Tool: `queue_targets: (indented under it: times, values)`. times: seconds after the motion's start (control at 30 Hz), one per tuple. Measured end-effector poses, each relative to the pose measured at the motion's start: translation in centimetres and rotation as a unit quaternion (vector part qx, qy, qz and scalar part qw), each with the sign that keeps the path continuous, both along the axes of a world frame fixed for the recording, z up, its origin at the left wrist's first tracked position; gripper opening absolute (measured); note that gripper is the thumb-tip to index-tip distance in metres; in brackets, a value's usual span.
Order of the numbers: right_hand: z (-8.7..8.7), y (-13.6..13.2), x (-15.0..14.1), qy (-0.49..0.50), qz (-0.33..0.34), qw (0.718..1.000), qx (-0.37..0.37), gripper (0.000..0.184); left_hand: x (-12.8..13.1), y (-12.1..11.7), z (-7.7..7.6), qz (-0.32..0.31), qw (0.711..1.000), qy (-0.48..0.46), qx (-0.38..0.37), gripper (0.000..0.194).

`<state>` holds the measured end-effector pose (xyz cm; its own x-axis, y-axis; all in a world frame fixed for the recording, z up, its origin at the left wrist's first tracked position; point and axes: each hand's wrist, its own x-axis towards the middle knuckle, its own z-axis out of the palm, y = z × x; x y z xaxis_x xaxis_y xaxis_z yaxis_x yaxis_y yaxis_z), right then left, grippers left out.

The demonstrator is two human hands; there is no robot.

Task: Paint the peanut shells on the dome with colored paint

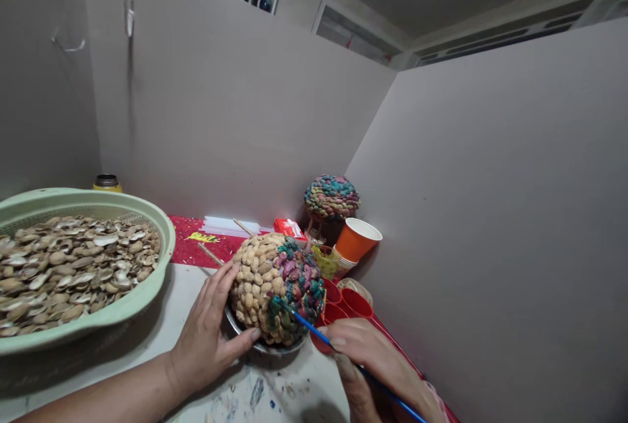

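A ball covered in peanut shells (258,272) sits in a shallow metal bowl (282,348). Its left side is bare tan shell; the right side is painted teal, green, purple and red. My left hand (206,331) steadies the ball from the left, fingers at its upper side and thumb low on its front. Between the thumb and fingers of my right hand (367,351) is a blue-handled paintbrush (314,329). The brush tip touches the shells where teal paint meets bare shell. The brush bristles are hard to make out against the paint.
At left stands a green colander (167,240) of loose shells. Red cups (356,303) sit right of the ball, near an orange paper cup (358,240). Behind is a painted shell piece (332,197). Grey partitions (235,96) enclose the paint-stained table (235,390).
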<state>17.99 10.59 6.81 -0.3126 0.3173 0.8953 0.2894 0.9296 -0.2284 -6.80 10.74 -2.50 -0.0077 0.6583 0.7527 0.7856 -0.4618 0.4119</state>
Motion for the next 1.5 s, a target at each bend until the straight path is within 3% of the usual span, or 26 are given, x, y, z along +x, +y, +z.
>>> queue_targets:
  times: [0.2, 0.37, 0.57, 0.73, 0.87, 1.03, 1.2, 1.5]
  values:
    - [-0.2, 0.2, 0.4, -0.039, -0.008, 0.999, 0.033, 0.036, 0.0, -0.1, -0.1, -0.001, 1.000, 0.001, -0.011, 0.087]
    - [-0.8, 1.0, 0.6, -0.076, -0.020, 0.996, 0.047, 0.027, 0.0, -0.1, -0.2, -0.006, 1.000, 0.001, -0.011, 0.087]
    - [-1.1, 2.9, 0.8, -0.103, 0.045, 0.984, 0.137, 0.018, 0.0, 0.0, 0.0, -0.006, 1.000, 0.002, -0.010, 0.086]
    - [-1.6, 3.0, 0.8, -0.119, 0.027, 0.983, 0.136, 0.018, -0.1, 0.1, 0.0, -0.010, 1.000, 0.002, -0.013, 0.085]
    - [-1.0, 2.5, 0.7, -0.097, 0.047, 0.983, 0.145, 0.015, -0.1, 0.0, 0.0, -0.013, 1.000, -0.002, -0.011, 0.085]
    - [0.6, 1.3, 0.2, -0.070, 0.076, 0.991, 0.080, 0.014, 0.0, 0.1, -0.1, -0.014, 1.000, -0.004, -0.012, 0.085]
    - [0.4, 0.9, -0.8, -0.004, 0.031, 0.999, -0.015, 0.024, 0.0, 0.1, -0.1, -0.009, 1.000, -0.001, -0.015, 0.085]
    - [0.0, 1.3, -0.6, 0.052, -0.001, 0.999, -0.013, 0.024, 0.1, 0.0, 0.0, -0.004, 1.000, 0.000, -0.005, 0.084]
